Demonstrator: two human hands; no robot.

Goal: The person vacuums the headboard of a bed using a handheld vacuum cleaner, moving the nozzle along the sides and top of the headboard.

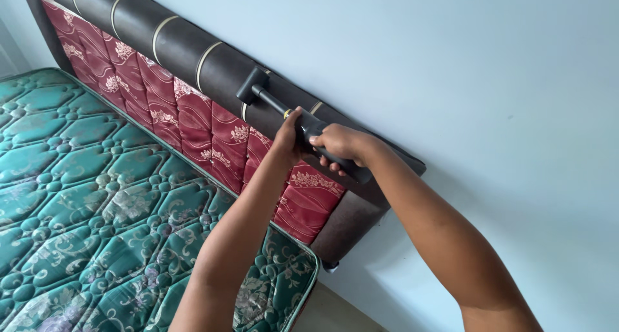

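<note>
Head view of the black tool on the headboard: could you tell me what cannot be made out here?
- Black tool: grip hidden by left hand and right hand.
- Headboard: left end cut off by frame edge.
- Green mattress: cut off left and below.

Close head view downward (tilted), toward headboard [213, 74]

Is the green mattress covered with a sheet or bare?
Bare: the mattress shows its quilted green pattern, with no sheet on it.

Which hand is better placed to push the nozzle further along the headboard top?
Right, probably. The right hand wraps the black handle of the vacuum tool from behind, in line with it. The left hand only steadies the tube near the headboard.
</note>
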